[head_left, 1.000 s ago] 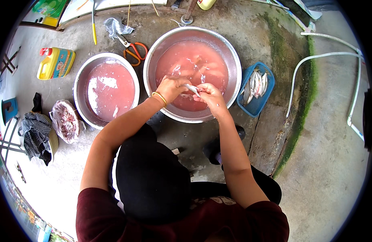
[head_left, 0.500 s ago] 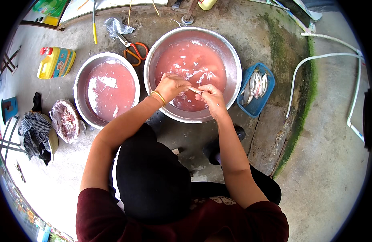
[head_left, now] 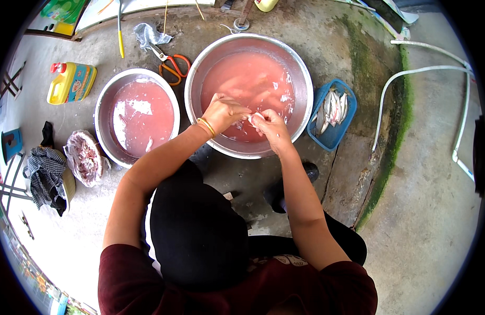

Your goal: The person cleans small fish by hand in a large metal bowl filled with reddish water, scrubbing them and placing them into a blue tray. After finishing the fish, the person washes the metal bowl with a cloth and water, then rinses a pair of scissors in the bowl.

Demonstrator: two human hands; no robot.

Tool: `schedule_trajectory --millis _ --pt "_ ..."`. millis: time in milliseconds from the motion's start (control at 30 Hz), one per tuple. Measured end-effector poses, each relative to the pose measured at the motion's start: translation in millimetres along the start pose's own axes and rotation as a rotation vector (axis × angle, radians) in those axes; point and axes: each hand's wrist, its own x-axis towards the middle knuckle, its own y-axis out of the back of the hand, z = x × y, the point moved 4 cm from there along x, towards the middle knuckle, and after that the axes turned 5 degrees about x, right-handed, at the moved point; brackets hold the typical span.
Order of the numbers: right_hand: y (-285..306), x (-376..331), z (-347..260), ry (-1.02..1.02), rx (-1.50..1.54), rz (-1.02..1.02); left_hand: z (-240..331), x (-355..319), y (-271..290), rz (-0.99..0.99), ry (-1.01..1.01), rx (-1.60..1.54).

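Hands meet just above centre frame, over the near rim of the large metal basin [head_left: 301,79] of pink water. The left hand [head_left: 224,112], a gold bangle at its wrist, and the right hand [head_left: 270,127] pinch a small pale fish [head_left: 256,116] between their fingertips, though it is mostly hidden. A smaller basin [head_left: 108,100] sits to the left, orange scissors [head_left: 171,67] above it, and a blue basket [head_left: 334,137] of fish on the right.
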Motion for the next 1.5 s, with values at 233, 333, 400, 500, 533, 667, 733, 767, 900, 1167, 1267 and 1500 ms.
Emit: schedule_trajectory --millis 233,333,400,500,533,667,733,767,900,1167,1267,1500 --pt "-6.3 -4.6 -7.6 -0.008 0.029 -0.062 -2.5 -3.4 1.5 0.012 0.039 0.003" --pt "-4.7 -0.7 -1.5 -0.035 -0.035 -0.031 2.1 -0.4 1.3 -0.022 -0.014 0.06" --pt "-10.7 -3.1 -6.6 -0.099 -0.059 -0.013 8.1 1.1 4.6 -0.086 -0.047 0.135" --pt "-12.8 1.0 -0.7 -0.074 -0.009 -0.031 5.0 -1.3 -9.6 -0.146 0.0 0.141" --pt "-11.2 3.3 2.0 -0.06 0.035 -0.039 3.5 -2.8 -10.1 -0.127 0.027 0.134" --pt "13.8 19.6 6.2 0.094 0.046 0.086 -5.9 -8.9 -11.2 -0.147 0.178 0.153" --pt "53.5 35.3 22.7 0.393 -0.379 0.433 -9.5 -10.1 -15.1 -0.105 0.241 0.209" --pt "51.8 34.9 23.5 0.437 -0.665 0.481 -15.8 -11.9 -16.0 -0.203 0.295 0.206" --pt "25.7 32.6 33.3 0.491 -1.194 0.268 -18.7 -13.5 -19.4 -0.159 0.305 0.207" --pt "14.3 23.5 -8.6 0.387 -0.058 0.291 -30.0 1.2 -9.3 0.065 0.474 -0.089" --pt "3.3 11.2 -19.0 0.335 0.149 0.244 -11.3 10.4 -1.7 0.042 0.57 -0.526" --pt "-16.7 -1.8 -7.4 0.391 -0.105 0.374 -5.0 9.5 -24.2 -0.067 0.562 -0.668"
